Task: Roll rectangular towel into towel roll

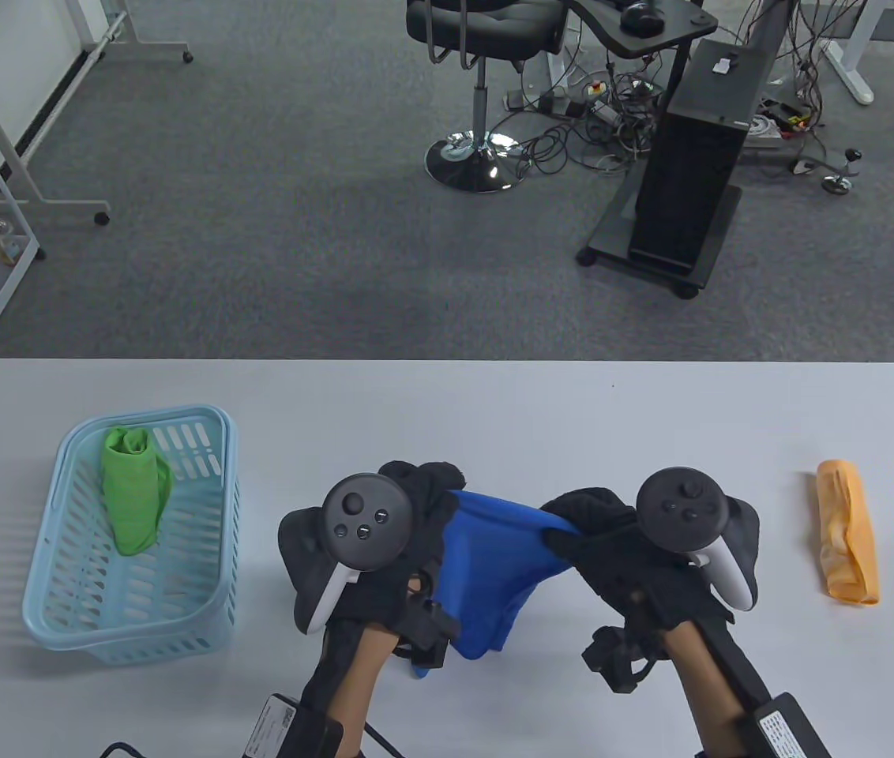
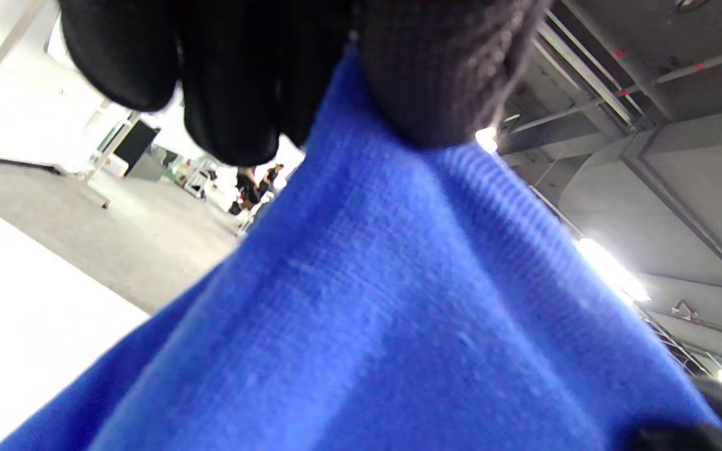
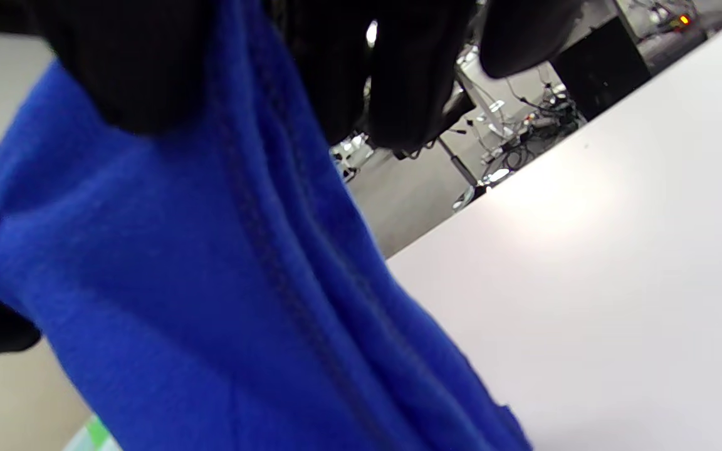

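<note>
A blue towel [image 1: 486, 576] hangs unrolled between my two hands above the near middle of the table [image 1: 494, 410]. My left hand [image 1: 423, 493] pinches its upper left edge, and my right hand [image 1: 581, 525] pinches its upper right edge. The cloth sags between them and its lower end drapes toward the table's front edge. In the left wrist view the blue towel [image 2: 386, 313] fills the frame below my gloved fingertips [image 2: 442, 81]. In the right wrist view the blue towel [image 3: 210, 282] shows a stitched hem running down from my fingers [image 3: 129, 75].
A light blue plastic basket [image 1: 60, 624] stands at the left with a rolled green towel [image 1: 131, 489] inside. A rolled orange towel [image 1: 848, 530] lies at the right of the table. Beyond the far edge are carpet, an office chair [image 1: 478, 47] and a black cart [image 1: 692, 174].
</note>
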Action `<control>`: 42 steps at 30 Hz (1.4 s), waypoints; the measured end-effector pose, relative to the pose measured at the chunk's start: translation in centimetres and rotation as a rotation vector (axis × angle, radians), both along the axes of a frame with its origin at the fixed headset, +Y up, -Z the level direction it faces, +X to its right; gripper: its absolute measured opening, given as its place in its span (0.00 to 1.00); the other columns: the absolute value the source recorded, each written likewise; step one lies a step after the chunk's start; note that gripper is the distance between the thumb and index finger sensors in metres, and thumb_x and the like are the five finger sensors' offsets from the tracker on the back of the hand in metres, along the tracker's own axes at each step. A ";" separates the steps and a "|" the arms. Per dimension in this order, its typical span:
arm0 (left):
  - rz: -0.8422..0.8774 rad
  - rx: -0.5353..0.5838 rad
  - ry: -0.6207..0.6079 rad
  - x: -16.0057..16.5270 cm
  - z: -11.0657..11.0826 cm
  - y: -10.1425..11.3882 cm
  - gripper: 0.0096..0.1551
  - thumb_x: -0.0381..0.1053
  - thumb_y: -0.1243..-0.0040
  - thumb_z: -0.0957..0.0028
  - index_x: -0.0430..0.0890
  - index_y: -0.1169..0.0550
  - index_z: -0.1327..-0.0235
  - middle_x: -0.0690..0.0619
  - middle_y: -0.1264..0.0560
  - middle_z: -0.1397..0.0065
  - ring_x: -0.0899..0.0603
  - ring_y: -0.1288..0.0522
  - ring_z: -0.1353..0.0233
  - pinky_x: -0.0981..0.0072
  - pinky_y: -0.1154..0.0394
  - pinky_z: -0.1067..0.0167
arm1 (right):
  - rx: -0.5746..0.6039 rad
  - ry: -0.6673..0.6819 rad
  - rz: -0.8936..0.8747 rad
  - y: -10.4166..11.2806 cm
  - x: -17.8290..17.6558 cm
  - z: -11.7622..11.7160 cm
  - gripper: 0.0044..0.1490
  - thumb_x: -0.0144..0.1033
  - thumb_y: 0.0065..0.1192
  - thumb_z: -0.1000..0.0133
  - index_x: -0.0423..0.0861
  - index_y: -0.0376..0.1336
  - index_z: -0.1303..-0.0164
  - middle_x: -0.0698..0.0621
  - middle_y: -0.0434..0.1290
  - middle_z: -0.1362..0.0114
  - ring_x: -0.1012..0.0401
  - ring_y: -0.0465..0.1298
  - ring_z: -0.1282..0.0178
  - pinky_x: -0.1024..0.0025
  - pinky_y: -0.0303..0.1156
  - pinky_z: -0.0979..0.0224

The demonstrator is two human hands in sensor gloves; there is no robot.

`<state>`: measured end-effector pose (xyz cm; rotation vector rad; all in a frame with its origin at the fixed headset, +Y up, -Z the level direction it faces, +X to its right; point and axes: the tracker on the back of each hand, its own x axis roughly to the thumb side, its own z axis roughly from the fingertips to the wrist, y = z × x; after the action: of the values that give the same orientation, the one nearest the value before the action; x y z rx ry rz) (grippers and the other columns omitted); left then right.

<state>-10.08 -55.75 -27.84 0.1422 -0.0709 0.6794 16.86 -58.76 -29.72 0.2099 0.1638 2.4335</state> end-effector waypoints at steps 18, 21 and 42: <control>0.410 -0.123 -0.101 1.1 -9.0 -2.3 0.22 0.43 0.36 0.55 0.53 0.16 0.46 0.40 0.18 0.34 0.44 0.09 0.49 0.50 0.16 0.52 | -0.170 -0.220 -0.461 -2.4 0.7 -5.9 0.34 0.36 0.63 0.56 0.50 0.68 0.36 0.45 0.69 0.32 0.64 0.84 0.48 0.60 0.77 0.36; 0.414 -0.014 -0.200 0.8 -9.5 0.6 0.22 0.44 0.37 0.53 0.55 0.17 0.45 0.44 0.22 0.28 0.40 0.16 0.36 0.43 0.26 0.38 | 0.030 -0.268 -0.481 0.5 1.1 -6.5 0.34 0.36 0.64 0.58 0.51 0.68 0.38 0.46 0.67 0.30 0.63 0.83 0.42 0.59 0.74 0.32; -0.415 -0.163 -0.153 2.8 2.4 -18.2 0.22 0.51 0.31 0.61 0.54 0.11 0.52 0.47 0.11 0.49 0.44 0.13 0.53 0.46 0.20 0.51 | -0.047 0.040 0.461 -17.3 1.0 1.6 0.36 0.46 0.65 0.62 0.49 0.71 0.41 0.45 0.68 0.30 0.55 0.80 0.38 0.48 0.70 0.31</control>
<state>-7.31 -73.91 -25.43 -0.0816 -0.1861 0.2781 17.88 -76.09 -28.16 0.2182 0.3159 2.8804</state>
